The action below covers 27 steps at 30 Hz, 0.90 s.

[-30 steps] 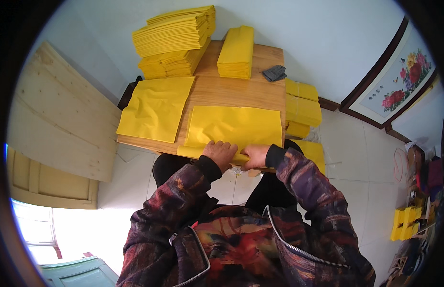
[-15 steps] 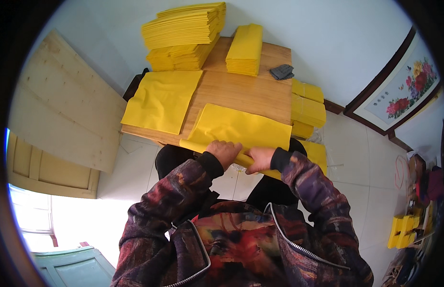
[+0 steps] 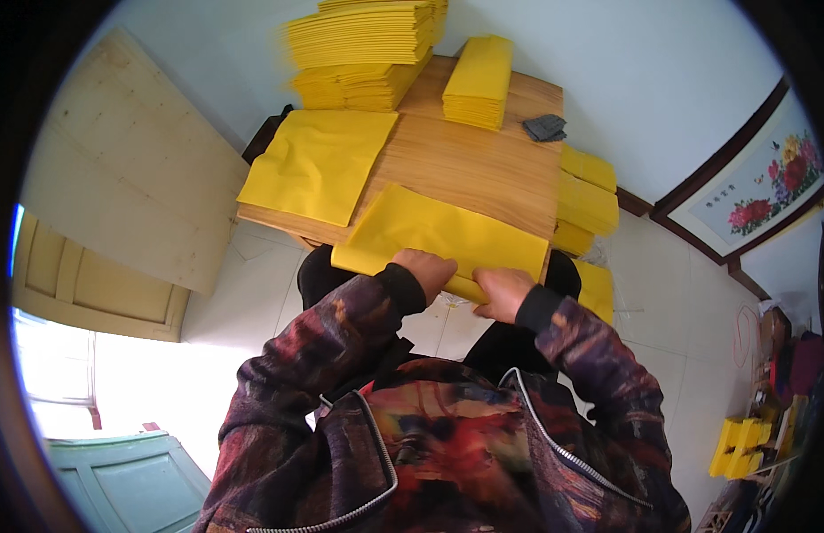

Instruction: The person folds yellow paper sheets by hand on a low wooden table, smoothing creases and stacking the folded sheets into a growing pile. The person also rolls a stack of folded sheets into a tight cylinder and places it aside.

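Note:
A large yellow sheet (image 3: 447,229) lies on the near edge of the wooden table, its near side curled over the edge toward me. My left hand (image 3: 427,271) grips this bent-over edge near its middle, fingers curled and partly hidden. Just to the right, my right hand (image 3: 506,291) holds the same edge, thumb toward the left hand. What lies beneath the curled part is hidden. A second yellow sheet (image 3: 319,169), slightly wrinkled, lies flat at the table's left.
On the wooden table (image 3: 465,169) stand a tall pile of folded yellow pieces (image 3: 359,40), a narrower yellow stack (image 3: 479,80) and a grey cloth (image 3: 544,128). Yellow bundles (image 3: 590,200) sit beside the table's right side. A wooden board (image 3: 128,160) leans at left.
The view has shifted slightly, so the table sits higher and further right. The sheet's curled near edge shows a broader band at its left end. Both hands keep their hold.

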Motion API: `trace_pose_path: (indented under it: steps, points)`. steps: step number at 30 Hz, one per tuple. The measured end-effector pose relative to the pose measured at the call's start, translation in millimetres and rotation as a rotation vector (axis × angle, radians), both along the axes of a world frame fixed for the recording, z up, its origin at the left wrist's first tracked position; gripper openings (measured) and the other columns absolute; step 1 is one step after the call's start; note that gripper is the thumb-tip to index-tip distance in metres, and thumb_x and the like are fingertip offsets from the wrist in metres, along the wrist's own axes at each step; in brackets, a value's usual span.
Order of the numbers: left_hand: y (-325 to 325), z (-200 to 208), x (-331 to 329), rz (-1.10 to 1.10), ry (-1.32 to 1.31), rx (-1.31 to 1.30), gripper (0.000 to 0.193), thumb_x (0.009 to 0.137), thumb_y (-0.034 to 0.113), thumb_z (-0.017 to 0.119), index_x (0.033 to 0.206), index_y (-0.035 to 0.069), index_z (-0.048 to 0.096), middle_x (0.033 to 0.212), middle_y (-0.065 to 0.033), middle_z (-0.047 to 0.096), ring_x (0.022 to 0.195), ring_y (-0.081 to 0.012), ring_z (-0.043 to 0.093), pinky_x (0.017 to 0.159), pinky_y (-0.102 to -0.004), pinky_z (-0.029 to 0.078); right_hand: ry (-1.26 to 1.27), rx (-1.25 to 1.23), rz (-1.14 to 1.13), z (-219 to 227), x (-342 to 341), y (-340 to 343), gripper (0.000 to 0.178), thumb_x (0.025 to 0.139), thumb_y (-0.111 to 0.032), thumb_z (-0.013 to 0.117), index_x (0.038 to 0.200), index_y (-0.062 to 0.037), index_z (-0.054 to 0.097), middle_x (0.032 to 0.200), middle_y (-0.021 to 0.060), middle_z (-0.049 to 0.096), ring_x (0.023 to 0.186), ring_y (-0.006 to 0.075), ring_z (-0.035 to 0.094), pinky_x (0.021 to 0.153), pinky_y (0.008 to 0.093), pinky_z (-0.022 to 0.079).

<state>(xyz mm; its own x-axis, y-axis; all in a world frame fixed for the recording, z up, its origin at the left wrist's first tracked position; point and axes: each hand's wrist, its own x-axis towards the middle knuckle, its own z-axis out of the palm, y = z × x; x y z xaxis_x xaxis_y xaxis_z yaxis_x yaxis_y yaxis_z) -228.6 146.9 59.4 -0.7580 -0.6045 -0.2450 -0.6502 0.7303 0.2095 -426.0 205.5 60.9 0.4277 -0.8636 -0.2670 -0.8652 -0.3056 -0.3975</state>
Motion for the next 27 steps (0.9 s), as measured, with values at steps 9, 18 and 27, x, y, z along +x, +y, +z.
trace_pose_path:
  steps: [9,18,27]
  points:
    - [6,0,-8,-0.064,0.05,-0.122,0.03,0.072,0.027,0.07,0.093,0.007,0.063,0.088,-0.0141,0.068,0.088,-0.0355,0.066,0.075,-0.0468,0.051,-0.272,0.34,0.017,5,-7,-7,0.043,0.071,-0.032,0.076,0.093,0.0017,0.06,0.087,0.0228,0.066,0.089,0.0373,0.065,0.076,0.0451,0.051]
    - [-10,24,-7,-0.076,-0.111,0.12,0.037,0.07,0.028,0.072,0.098,0.008,0.059,0.089,-0.0152,0.068,0.089,-0.0355,0.065,0.075,-0.0469,0.051,-0.105,-0.061,-0.086,0,7,5,0.05,0.068,-0.031,0.078,0.099,0.0039,0.061,0.095,0.0225,0.067,0.091,0.038,0.064,0.078,0.0431,0.05]
    - [-13,37,-4,-0.164,-0.122,0.221,0.038,0.068,0.031,0.075,0.095,0.008,0.062,0.089,-0.016,0.068,0.089,-0.0368,0.065,0.076,-0.0474,0.05,0.094,-0.342,-0.053,8,14,17,0.052,0.069,-0.03,0.079,0.106,0.0016,0.06,0.094,0.0248,0.065,0.089,0.0392,0.063,0.076,0.041,0.05]
